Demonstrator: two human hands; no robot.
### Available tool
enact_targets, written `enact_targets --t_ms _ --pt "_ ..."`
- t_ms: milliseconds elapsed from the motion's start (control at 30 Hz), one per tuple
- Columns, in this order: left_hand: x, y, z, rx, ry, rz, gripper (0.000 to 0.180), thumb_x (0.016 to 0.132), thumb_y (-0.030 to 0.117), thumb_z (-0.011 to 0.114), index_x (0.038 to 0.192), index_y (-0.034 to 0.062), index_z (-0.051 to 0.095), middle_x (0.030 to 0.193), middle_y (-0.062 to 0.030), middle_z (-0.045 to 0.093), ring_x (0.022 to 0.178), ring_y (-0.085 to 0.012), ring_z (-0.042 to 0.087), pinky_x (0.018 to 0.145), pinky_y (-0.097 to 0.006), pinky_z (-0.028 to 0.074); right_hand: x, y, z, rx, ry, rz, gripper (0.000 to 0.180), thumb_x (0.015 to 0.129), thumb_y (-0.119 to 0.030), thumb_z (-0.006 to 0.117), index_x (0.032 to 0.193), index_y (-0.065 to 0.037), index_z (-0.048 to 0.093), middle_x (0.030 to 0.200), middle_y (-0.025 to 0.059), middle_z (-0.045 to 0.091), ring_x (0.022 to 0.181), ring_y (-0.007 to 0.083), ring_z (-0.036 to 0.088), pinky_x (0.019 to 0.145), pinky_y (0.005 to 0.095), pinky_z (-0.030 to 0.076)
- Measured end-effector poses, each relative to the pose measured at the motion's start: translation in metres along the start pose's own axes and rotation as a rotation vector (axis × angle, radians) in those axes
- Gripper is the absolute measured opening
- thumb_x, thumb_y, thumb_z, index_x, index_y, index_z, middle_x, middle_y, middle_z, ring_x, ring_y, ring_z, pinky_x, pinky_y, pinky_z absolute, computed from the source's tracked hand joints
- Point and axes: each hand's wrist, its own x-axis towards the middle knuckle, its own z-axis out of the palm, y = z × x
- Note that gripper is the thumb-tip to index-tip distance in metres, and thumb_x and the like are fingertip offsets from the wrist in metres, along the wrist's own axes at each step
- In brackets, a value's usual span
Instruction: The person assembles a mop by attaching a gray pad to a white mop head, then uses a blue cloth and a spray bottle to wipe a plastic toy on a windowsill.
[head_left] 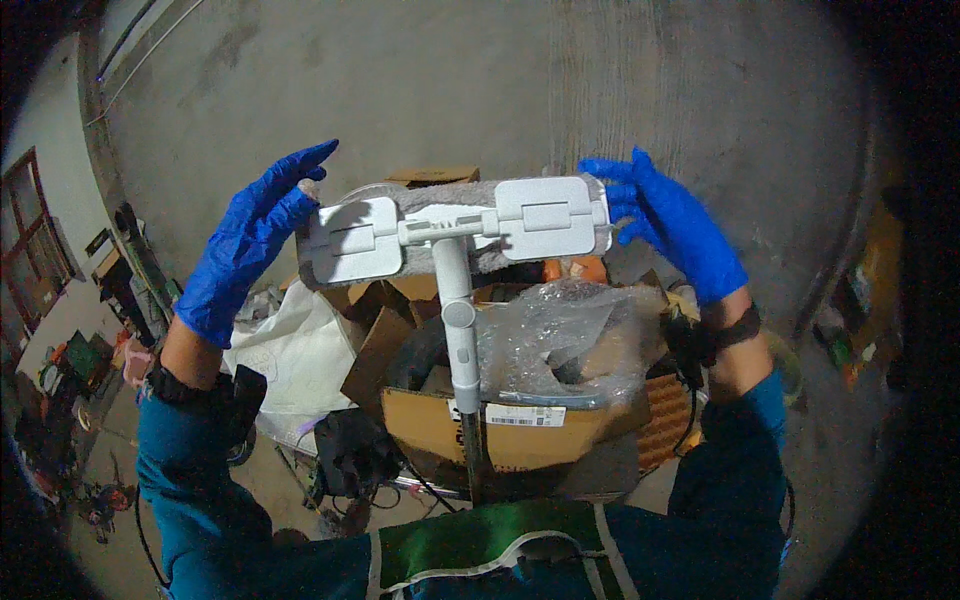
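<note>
Grey concrete point(450, 80) | mop head point(450, 229) between left hand point(245, 240), right hand point(672, 222)

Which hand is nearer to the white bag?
Left: the left hand is above and left of the white bag in the picture; the right hand is well right of it, beside the mop.

Small colourful clutter point(100, 505) lies about the grey floor point(262, 482).
</note>
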Motion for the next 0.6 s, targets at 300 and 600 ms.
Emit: enact_targets --t_ms 300,600 --pt "0.061 0.051 0.039 0.227 -0.49 0.176 0.061 0.085 0.048 0.059 0.129 0.0075 0.051 0.123 -0.0204 0.056 0.117 -0.0325 0.051 0.098 -0.041 0.04 -0.025 0.027 0.026 -0.154 0.021 -0.003 0.043 0.088 -0.04 0.059 0.114 -0.005 0.059 0.093 0.0056 0.065 0.074 0.0127 0.061 0.061 0.0247 0.048" --pt "0.112 0.074 0.087 0.364 -0.988 -0.034 0.07 0.072 0.051 0.071 0.118 -0.0006 0.058 0.116 -0.0173 0.061 0.1 -0.0287 0.059 0.088 -0.038 0.046 -0.016 0.009 0.053 0.009 -0.033 0.145 0.036 0.086 -0.033 0.064 0.105 -0.002 0.063 0.087 0.0074 0.069 0.07 0.0126 0.062 0.058 0.024 0.049"
